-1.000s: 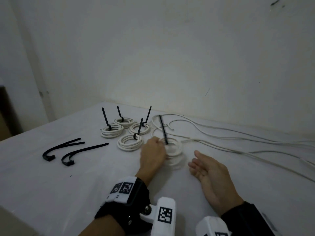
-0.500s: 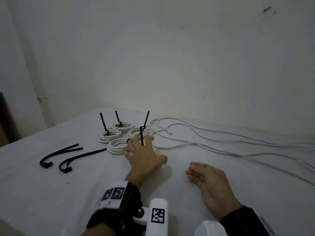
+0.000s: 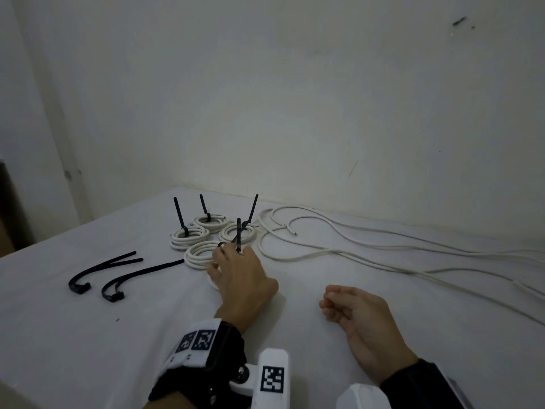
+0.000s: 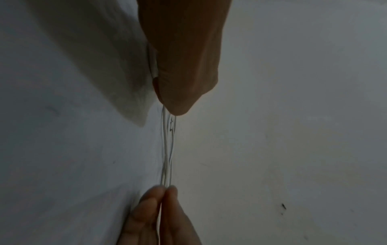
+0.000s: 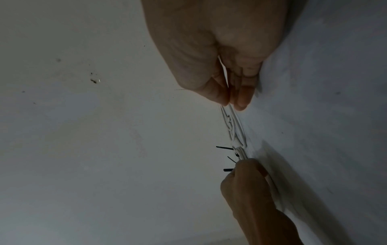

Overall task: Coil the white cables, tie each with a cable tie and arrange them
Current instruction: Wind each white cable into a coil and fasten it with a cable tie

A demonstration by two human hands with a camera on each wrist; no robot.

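Observation:
My left hand [image 3: 233,267] lies flat over a tied white coil [image 3: 213,283] on the table, thumb spread to the right. The coil's black tie [image 3: 238,236] sticks up between the fingers. In the left wrist view only a sliver of this coil [image 4: 153,66] shows under the palm. Right beside the fingers lies another tied coil [image 3: 198,253]. Behind it are three more [image 3: 188,235] [image 3: 211,221] [image 3: 246,231], each with an upright black tie. My right hand [image 3: 330,302] rests on the table, fingers loosely curled and holding nothing.
Loose white cables [image 3: 368,252] run from the table's middle back to the right edge. Three spare black cable ties [image 3: 106,267] lie at the left. The wall [image 3: 295,113] stands just behind the table.
My left hand has carried the newly tied coil left, from the loose cables to the group of coils, and now lies flat on it. The right hand's fingers have curled in a little.

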